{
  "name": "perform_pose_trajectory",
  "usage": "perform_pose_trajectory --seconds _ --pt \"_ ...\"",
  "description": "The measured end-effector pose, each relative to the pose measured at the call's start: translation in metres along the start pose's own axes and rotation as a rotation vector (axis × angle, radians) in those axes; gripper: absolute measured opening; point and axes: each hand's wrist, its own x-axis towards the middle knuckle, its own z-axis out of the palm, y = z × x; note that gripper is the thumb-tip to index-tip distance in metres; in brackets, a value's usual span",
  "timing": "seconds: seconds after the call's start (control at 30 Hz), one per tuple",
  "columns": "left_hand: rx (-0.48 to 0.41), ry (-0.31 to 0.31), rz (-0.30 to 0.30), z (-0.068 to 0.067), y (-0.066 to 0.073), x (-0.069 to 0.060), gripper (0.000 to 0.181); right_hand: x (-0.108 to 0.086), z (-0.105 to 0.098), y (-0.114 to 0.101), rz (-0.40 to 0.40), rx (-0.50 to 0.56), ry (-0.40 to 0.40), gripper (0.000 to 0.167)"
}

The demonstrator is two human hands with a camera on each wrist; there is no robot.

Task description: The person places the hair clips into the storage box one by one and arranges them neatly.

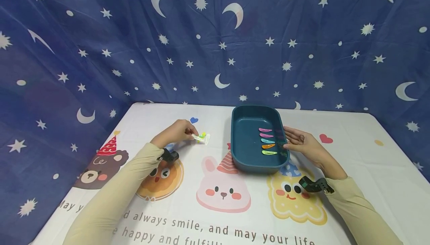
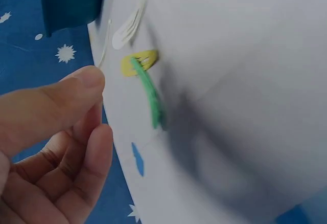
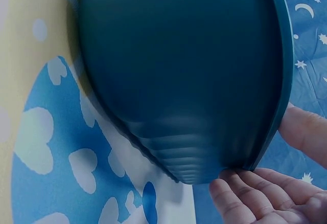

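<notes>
My left hand (image 1: 183, 130) pinches a white snap hair clip (image 2: 106, 42) between thumb and fingertips, just above the table. Close under it lie a yellow clip (image 2: 134, 64), a green clip (image 2: 150, 98) and another white clip (image 2: 129, 29). At the right side of a dark teal plastic bin (image 1: 246, 164), my right hand (image 1: 307, 146) holds the rim, thumb at the edge and fingers against the outer wall. Inside the bin, several clips form a column along the right: two pink ones, a blue clip (image 1: 267, 140), an orange clip (image 1: 268, 146) and a yellow-green clip (image 1: 269, 152).
A white tablecloth (image 1: 188, 219) with cartoon animals and lettering covers the table. Behind and to the left hangs a dark blue curtain (image 1: 188, 47) with moons and stars. Each wrist wears a black camera band (image 1: 169, 156).
</notes>
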Motion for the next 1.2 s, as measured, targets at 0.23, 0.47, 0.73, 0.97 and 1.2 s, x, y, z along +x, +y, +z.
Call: perform_pose_trajectory --seconds 0.23,0.47,0.73,0.97,1.2 --pt "-0.044 0.029 -0.038 -0.011 0.007 0.005 0.014 -0.001 -0.001 0.002 -0.006 0.005 -0.006 0.074" --pt "-0.078 0.085 0.023 -0.017 0.018 0.021 0.015 -0.002 0.000 0.001 -0.014 0.005 -0.010 0.074" --pt "-0.134 0.110 0.049 -0.019 0.044 0.045 0.016 -0.002 0.000 0.002 -0.006 -0.004 0.000 0.073" --pt "-0.146 0.083 0.040 -0.019 0.069 0.074 0.017 -0.001 0.000 0.001 -0.002 -0.008 -0.002 0.074" --pt "-0.139 0.052 0.061 -0.016 0.092 0.102 0.017 -0.001 0.001 0.000 0.001 -0.012 0.000 0.074"
